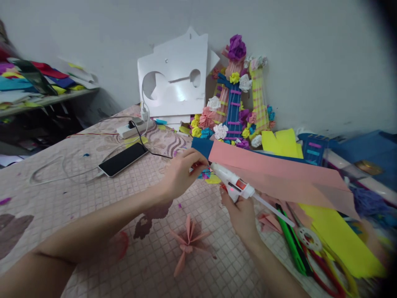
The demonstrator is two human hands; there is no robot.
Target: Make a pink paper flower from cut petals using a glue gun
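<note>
Head view: the right hand (pixel 242 217) has its grip around the white plastic glue gun (pixel 228 178), long axis slanting toward the left hand (pixel 185 171), pinched narrow just beside its nozzle (pixel 214 167), contents unclear; a spiky pink paper flower (pixel 186 248) lies nearside.

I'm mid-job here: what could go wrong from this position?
The left hand's fingertips are right by the glue gun's nozzle, so a slip might burn them if it is hot.

The black cord runs past the phone and behind that hand; a tug could shift the phone.

The pink paper flower lies between the forearms, so a lowered arm might crush it.
</note>
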